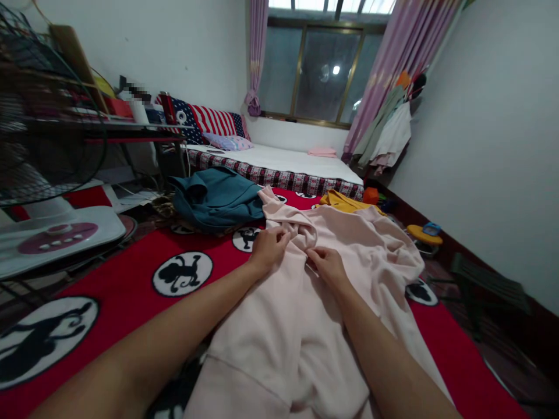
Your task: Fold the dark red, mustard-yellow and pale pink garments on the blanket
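A pale pink garment (pixel 349 256) lies spread and rumpled over a red cloth with monkey prints (pixel 135 256), and its lower part runs down towards me. My left hand (pixel 271 249) pinches its fabric near the bunched folds at the upper middle. Just to the right, my right hand (pixel 328 266) has its fingers closed on the edge of the same garment. The fingertips of both are partly hidden in the folds. Beyond my left hand sits a heaped teal garment (pixel 218 199). A mustard yellow cloth (pixel 347 201) shows behind the pink fabric.
A bed (pixel 279 156) with pillows stands under the window. At the left are a desk (pixel 131 125) and a fan (pixel 48 116) on a white base. On the right, a dark folding stool (pixel 489 282) and a yellow round stool (pixel 423 234) stand near the wall.
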`<state>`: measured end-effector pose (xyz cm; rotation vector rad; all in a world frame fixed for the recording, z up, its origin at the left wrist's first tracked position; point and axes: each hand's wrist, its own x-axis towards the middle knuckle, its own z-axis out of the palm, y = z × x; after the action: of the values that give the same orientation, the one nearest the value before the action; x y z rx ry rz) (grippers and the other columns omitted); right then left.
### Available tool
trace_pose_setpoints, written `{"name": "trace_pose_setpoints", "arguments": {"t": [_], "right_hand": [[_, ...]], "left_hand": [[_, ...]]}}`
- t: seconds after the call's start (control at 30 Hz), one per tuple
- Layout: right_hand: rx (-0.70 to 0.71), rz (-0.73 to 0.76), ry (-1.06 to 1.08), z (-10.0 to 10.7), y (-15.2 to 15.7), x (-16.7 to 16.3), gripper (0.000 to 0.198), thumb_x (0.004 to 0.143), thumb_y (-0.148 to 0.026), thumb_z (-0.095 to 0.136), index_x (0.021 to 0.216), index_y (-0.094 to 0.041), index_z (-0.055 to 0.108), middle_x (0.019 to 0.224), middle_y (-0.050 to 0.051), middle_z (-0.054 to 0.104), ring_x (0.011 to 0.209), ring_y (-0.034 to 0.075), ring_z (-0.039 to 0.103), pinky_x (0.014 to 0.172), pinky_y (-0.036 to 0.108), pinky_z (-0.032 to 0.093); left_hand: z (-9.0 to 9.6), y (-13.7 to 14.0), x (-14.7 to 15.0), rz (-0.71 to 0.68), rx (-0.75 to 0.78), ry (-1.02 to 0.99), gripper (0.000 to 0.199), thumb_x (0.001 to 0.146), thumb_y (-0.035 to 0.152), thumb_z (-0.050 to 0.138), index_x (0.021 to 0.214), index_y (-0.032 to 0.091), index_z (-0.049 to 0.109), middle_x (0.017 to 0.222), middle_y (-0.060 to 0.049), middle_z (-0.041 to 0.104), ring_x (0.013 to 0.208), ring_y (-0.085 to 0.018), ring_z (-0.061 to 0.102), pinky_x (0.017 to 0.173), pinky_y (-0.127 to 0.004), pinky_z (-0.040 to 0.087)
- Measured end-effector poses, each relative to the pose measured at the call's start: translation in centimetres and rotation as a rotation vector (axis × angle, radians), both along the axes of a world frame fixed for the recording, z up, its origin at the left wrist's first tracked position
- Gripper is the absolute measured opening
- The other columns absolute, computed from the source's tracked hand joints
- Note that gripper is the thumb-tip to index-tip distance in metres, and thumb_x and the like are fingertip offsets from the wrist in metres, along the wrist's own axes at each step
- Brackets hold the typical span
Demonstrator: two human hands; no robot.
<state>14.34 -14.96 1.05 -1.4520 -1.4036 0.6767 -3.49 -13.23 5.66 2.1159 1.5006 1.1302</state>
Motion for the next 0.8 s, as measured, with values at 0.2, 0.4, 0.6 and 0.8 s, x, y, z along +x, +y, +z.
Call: {"name": "trace_pose_setpoints", "arguments": {"t": [0.2,0.4,0.6,0.8], "right_hand": [[0.456,-0.193,-0.17,2.3,0.7,-1.1,0.025,0.081,-0.026,0.051,0.098,-0.018,0.066,0.101,0.009,0.066,0.089,0.02,0.063,0.072,0.03,0.052],[0.415,0.034,-0.704,5.5,6.9,-5.8,0.034,0.078,-0.011,0.053,0.109,-0.016,0.064,0.108,0.011,0.067,0.102,0.024,0.061,0.088,0.035,0.047],[0.08,0.054,-1.004,5.3,12.6,-8.4,0.026,0.081,-0.03,0.065,0.103,-0.015,0.068,0.101,0.016,0.069,0.097,0.029,0.063,0.081,0.036,0.046],[0.284,-0.392,-0.402,8.8,13.0,0.1,0.046,0.096,-0.037,0.025,0.097,-0.013,0.065,0.086,0.012,0.064,0.085,0.023,0.06,0.075,0.035,0.048]], "left_hand": [[-3.8,0.0,0.6,-0.027,-0.046,0.225,0.028,0.087,0.037,0.051,0.085,0.022,0.074,0.085,-0.007,0.073,0.082,-0.023,0.067,0.07,-0.031,0.045],[-3.5,0.1,0.7,-0.05,-0.099,0.328,0.025,0.086,0.039,0.052,0.095,0.027,0.073,0.089,-0.006,0.074,0.086,-0.024,0.068,0.074,-0.033,0.047],[-4.1,0.4,0.2,-0.068,-0.078,0.278,0.026,0.087,0.036,0.05,0.096,0.027,0.073,0.093,-0.005,0.074,0.088,-0.023,0.068,0.075,-0.032,0.047],[-3.9,0.0,-0.1,-0.135,-0.015,0.194,0.027,0.089,0.034,0.048,0.088,0.024,0.074,0.089,-0.004,0.074,0.084,-0.021,0.067,0.072,-0.03,0.045]]}}
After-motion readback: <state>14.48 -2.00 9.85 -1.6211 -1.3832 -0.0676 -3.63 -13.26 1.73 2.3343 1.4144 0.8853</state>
